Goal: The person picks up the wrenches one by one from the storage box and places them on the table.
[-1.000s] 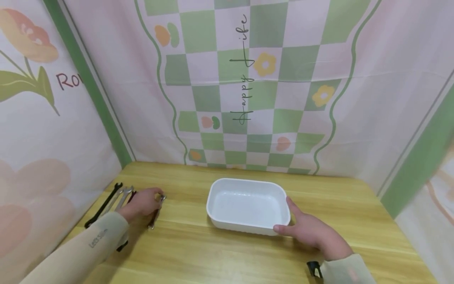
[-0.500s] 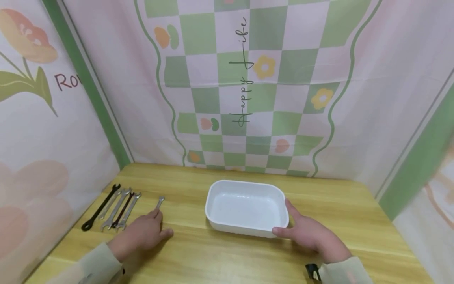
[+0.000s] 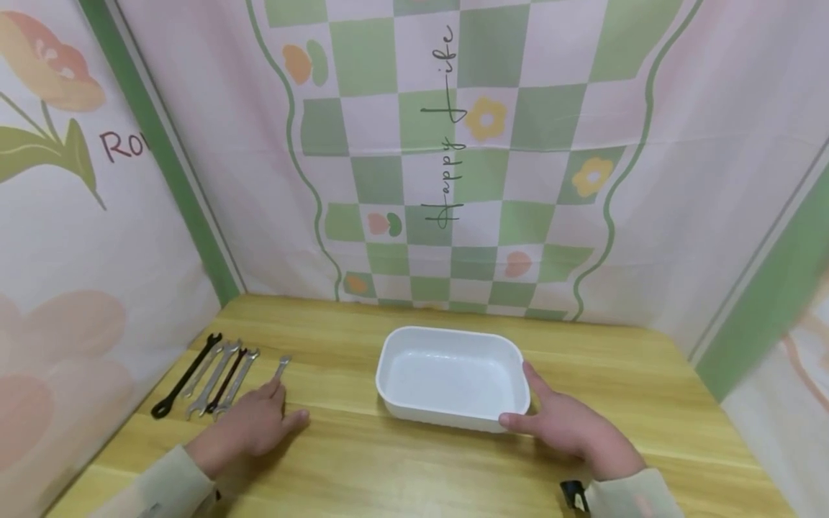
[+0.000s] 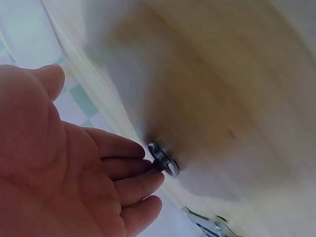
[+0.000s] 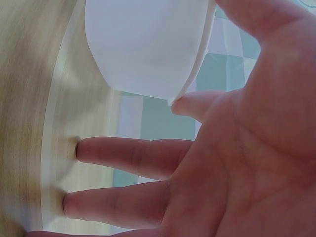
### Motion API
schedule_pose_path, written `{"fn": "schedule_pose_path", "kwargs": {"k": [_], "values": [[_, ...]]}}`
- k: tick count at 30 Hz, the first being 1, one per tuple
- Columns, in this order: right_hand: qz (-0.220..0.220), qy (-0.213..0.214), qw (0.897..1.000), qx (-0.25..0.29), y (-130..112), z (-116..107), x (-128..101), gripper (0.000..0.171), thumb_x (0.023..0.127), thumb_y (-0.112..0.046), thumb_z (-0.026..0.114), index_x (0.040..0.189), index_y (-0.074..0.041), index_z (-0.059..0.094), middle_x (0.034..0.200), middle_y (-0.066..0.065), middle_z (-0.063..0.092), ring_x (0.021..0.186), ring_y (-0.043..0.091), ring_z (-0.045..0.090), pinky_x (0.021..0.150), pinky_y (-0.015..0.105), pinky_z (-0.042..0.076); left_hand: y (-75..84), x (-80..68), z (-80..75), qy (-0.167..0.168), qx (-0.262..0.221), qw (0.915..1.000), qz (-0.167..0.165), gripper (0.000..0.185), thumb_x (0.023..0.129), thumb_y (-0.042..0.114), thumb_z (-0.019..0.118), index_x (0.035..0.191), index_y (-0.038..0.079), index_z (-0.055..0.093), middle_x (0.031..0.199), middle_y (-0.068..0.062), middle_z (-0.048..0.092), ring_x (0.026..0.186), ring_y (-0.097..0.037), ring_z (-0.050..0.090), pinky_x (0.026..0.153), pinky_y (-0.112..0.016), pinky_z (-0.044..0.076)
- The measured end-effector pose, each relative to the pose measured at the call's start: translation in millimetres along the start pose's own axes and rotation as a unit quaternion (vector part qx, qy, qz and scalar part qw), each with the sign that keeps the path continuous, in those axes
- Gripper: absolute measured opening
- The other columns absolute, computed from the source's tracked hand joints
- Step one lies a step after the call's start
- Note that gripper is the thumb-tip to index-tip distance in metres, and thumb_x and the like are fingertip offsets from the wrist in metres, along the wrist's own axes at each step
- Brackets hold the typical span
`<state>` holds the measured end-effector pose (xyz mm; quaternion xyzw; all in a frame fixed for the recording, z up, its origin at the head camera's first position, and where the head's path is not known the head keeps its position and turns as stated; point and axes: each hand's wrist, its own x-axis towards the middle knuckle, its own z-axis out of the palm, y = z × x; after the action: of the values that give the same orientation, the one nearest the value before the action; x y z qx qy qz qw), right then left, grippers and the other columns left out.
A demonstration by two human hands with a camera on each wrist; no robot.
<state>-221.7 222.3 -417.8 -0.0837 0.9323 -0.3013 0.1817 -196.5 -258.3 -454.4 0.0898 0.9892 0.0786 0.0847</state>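
Observation:
My left hand [image 3: 249, 421] lies over a silver wrench [image 3: 281, 368] on the table, fingers extended with the tips on it and the thumb held out to the side. In the left wrist view the end of that wrench [image 4: 164, 160] shows at the fingertips; in the head view the hand hides its lower part. My right hand [image 3: 570, 428] is at the right end of a white rectangular plastic bin [image 3: 453, 417]. Its thumb and index finger touch the rim, and the other fingers [image 5: 133, 155] reach out straight below the rim towards the table.
Left of the left hand several wrenches lie side by side: a black wrench [image 3: 188, 378], a dark red wrench [image 3: 227, 381] and silver ones such as this wrench [image 3: 242, 374]. The wooden table [image 3: 401, 475] meets a printed curtain [image 3: 427, 158] at the back and another at the left.
The left hand has drawn back from the wrench's far end to its near part, uncovering the row of wrenches. Hand and wrench then shifted slightly left. The right hand and bin stay put.

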Motion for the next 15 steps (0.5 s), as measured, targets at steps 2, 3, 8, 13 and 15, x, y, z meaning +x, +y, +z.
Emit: {"fn": "schedule_pose_path", "kwargs": {"k": [2, 3, 8, 13, 15], "values": [[0.002, -0.001, 1.0, -0.001, 0, -1, 0, 0.118, 0.084, -0.062, 0.069, 0.159, -0.003, -0.002, 0.14, 0.041, 0.04, 0.125, 0.054, 0.045, 0.1, 0.066, 0.036, -3.2, -1.3, -1.2, -0.003, 0.005, 0.9999, -0.009, 0.093, 0.1, 0.062, 0.04, 0.136, -0.024, 0.039, 0.147, -0.041, 0.029, 0.128, -0.06, 0.035, 0.106, -0.065, 0.029], [0.003, -0.001, 1.0, -0.002, 0, -1, 0, 0.119, 0.084, -0.063, 0.068, 0.159, -0.003, -0.002, 0.14, 0.041, 0.04, 0.126, 0.053, 0.044, 0.1, 0.066, 0.036, -4.7, -1.7, -2.0, -0.004, 0.009, 0.9999, -0.011, 0.094, 0.1, 0.062, 0.04, 0.136, -0.024, 0.039, 0.147, -0.041, 0.029, 0.128, -0.061, 0.035, 0.106, -0.066, 0.028], [0.003, 0.0, 1.0, -0.007, 2, 0, 1, 0.119, 0.084, -0.064, 0.067, 0.159, -0.003, -0.002, 0.139, 0.041, 0.041, 0.126, 0.054, 0.044, 0.1, 0.066, 0.036, -12.0, -2.9, -5.3, -0.01, 0.012, 0.9996, -0.024, 0.095, 0.099, 0.063, 0.038, 0.136, -0.024, 0.038, 0.148, -0.041, 0.027, 0.133, -0.058, 0.03, 0.109, -0.067, 0.02], [0.0, 0.004, 1.0, -0.007, 2, 0, 1, 0.119, 0.084, -0.064, 0.068, 0.159, -0.003, -0.002, 0.138, 0.042, 0.042, 0.124, 0.055, 0.045, 0.099, 0.067, 0.036, -19.1, -2.6, -6.0, -0.014, 0.017, 0.9994, -0.027, 0.095, 0.1, 0.063, 0.036, 0.136, -0.025, 0.037, 0.148, -0.041, 0.026, 0.136, -0.056, 0.027, 0.111, -0.065, 0.017], [0.002, 0.004, 1.0, -0.002, 3, 1, 0, 0.119, 0.083, -0.064, 0.068, 0.159, -0.004, -0.002, 0.138, 0.041, 0.042, 0.124, 0.054, 0.045, 0.1, 0.067, 0.035, -21.4, -3.0, -5.9, -0.016, 0.022, 0.9992, -0.028, 0.095, 0.1, 0.063, 0.036, 0.137, -0.025, 0.037, 0.149, -0.041, 0.026, 0.136, -0.056, 0.026, 0.111, -0.065, 0.017]]}}
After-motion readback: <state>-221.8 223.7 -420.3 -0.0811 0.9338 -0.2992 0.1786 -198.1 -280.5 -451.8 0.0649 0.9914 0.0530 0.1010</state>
